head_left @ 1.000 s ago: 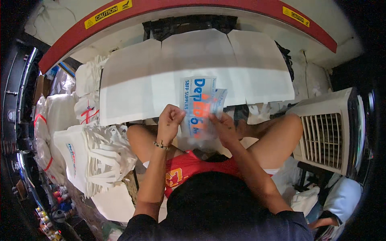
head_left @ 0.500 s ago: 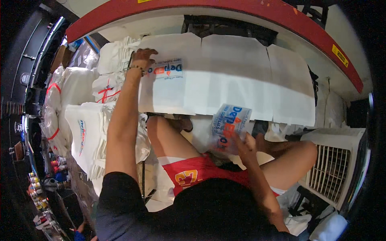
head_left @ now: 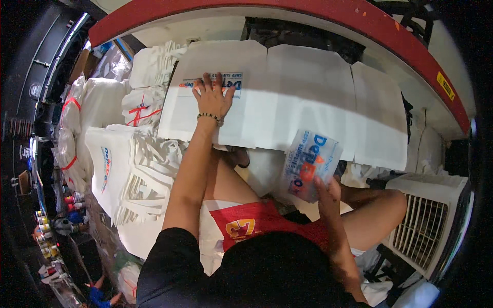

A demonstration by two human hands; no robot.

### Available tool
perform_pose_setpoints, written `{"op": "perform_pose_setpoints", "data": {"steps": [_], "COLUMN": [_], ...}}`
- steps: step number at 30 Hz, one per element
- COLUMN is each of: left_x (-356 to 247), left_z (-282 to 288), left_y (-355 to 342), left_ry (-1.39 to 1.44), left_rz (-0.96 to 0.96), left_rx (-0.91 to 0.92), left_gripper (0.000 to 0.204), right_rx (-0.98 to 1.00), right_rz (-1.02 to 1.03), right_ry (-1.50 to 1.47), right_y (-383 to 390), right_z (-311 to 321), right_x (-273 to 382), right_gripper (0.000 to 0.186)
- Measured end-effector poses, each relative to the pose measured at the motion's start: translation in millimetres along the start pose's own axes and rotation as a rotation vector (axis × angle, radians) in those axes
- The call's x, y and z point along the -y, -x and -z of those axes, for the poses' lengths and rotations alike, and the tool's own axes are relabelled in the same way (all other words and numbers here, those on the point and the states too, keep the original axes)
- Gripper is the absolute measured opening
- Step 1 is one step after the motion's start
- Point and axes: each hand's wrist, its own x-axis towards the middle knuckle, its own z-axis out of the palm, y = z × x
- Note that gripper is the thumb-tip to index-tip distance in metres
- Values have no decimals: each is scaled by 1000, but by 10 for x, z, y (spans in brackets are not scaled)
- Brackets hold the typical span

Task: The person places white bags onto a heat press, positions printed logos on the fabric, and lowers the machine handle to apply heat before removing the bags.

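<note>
And one printed sheet (head_left: pixel 238 82) is laid on the left cloth (head_left: pixel 236 120) under the spread left hand (head_left: pixel 213 102), more sheets (head_left: pixel 310 161) gripped nearer by the right hand (head_left: pixel 328 192), middle cloth (head_left: pixel 308 102) and right cloth (head_left: pixel 381 120) not yet covered.

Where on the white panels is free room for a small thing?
Bare: the middle panel, between the left panel and right panel; also that right panel itself. Crowded: the left panel, where the left hand lies on a printed sheet, and left of it, white bags and red-tied bundles.
</note>
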Motion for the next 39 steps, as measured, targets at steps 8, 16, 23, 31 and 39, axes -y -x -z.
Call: {"op": "perform_pose_setpoints", "data": {"steps": [8,16,23,31,39], "left_x": [-149,-1545,-1657,-268,-94], "left_z": [249,910,812,460,-47], "left_y": [32,1139,1134,20,23], "left_ry": [118,1357,1265,203,-61], "left_rz": [-66,245,49,57,146], "left_rx": [-137,637,604,-95,56], "left_gripper": [58,29,26,70,86], "right_rx": [36,-169,-295,-262,-173], "right_rz": [-69,-44,-263,-36,-90], "right_ry": [-278,-342,-71,-374,-397], "right_y": [-133,-368,-335,-342,-348], "right_z": [-254,-315,-176,13,-9], "right_x": [141,215,487,26,-134], "right_gripper": [32,34,29,30,32]}}
